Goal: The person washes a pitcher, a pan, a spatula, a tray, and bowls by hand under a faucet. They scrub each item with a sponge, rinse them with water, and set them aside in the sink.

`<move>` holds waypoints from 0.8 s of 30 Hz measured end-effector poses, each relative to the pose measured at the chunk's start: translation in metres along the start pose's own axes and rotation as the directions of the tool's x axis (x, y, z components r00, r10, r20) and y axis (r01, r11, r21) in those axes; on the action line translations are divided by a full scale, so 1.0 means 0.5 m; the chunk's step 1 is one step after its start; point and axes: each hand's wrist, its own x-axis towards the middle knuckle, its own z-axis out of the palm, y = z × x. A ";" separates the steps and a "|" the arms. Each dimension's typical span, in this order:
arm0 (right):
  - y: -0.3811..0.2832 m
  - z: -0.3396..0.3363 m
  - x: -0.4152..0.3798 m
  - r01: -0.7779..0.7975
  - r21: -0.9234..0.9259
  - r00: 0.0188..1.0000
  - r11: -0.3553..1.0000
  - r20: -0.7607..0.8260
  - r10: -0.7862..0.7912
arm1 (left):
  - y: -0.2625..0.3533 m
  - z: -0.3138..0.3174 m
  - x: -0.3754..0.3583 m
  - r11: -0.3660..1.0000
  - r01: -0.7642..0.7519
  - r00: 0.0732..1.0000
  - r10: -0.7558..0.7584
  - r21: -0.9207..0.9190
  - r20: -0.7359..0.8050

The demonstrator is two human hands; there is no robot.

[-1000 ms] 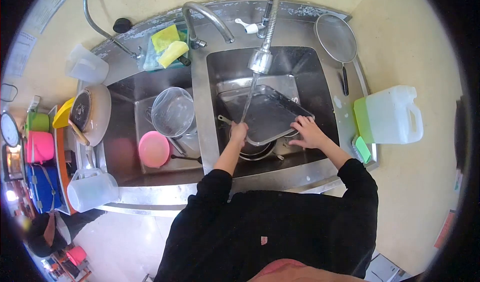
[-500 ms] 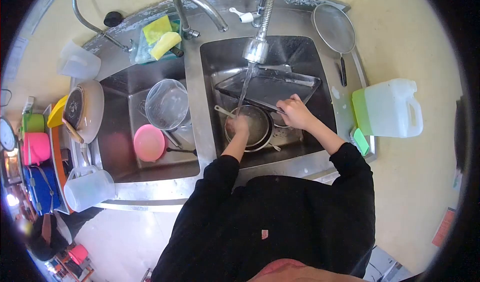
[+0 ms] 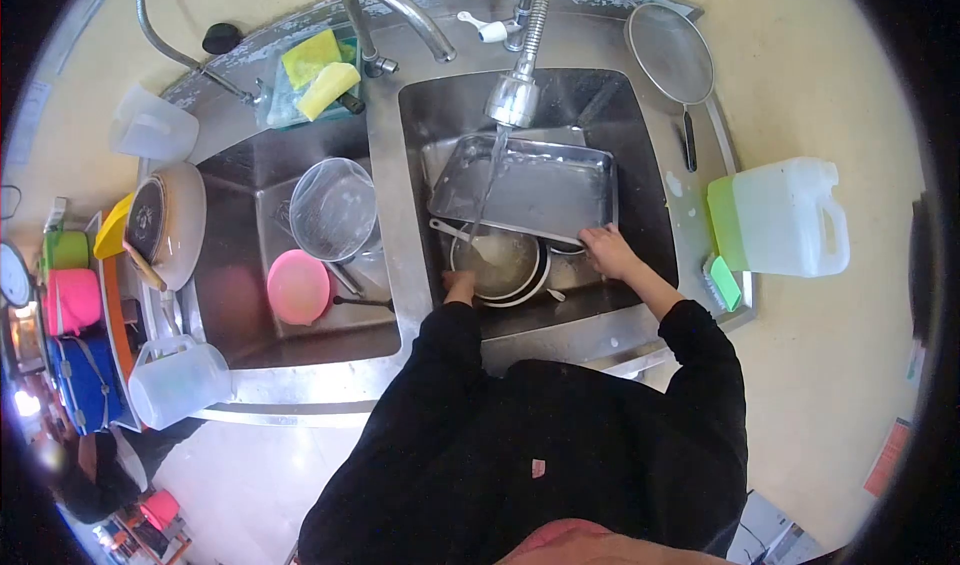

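Note:
In the right-hand sink basin, my right hand (image 3: 608,252) grips the near right corner of a rectangular metal tray (image 3: 540,180). Water from the spray faucet (image 3: 513,100) runs down in front of the tray into a round bowl (image 3: 515,273) of cloudy water. A pale-handled ladle or spoon (image 3: 487,245) leans in that bowl, its handle over the far left rim. My left hand (image 3: 459,287) is at the bowl's near left rim, fingers curled and partly hidden. Under the bowl shows a dark-rimmed round vessel (image 3: 545,265), and a small utensil end (image 3: 556,295) sticks out beside it.
The left basin holds a clear round container (image 3: 333,210) and a pink bowl (image 3: 298,287). Sponges (image 3: 328,87) lie on the back ledge. A strainer (image 3: 670,55), green brush (image 3: 722,283) and jug of green liquid (image 3: 780,220) are at right. A plastic pitcher (image 3: 180,380) stands front left.
The tray has tipped from steeply slanted to flatter, its inside now facing up. My left hand has moved from inside the bowl to its left rim. My right hand has lowered slightly.

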 end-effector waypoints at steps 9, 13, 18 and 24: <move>0.057 0.055 0.059 -0.119 -0.162 0.974 0.980 -0.208 0.084 | 0.043 -0.111 -0.169 0.965 -0.133 0.985 0.105 0.224 0.133; -0.025 0.011 0.076 0.127 -0.006 0.984 0.992 -0.122 -0.127 | 0.027 -0.071 -0.093 0.969 -0.196 0.973 0.173 0.151 0.155; -0.143 0.086 0.089 0.501 0.161 0.852 0.850 0.077 -0.517 | 0.130 -0.138 -0.250 0.951 -0.298 0.943 0.279 0.085 0.183; -0.174 0.107 0.151 0.194 0.239 0.926 0.951 0.275 -0.258 | 0.157 -0.128 -0.212 0.966 -0.240 0.906 0.260 -0.101 0.333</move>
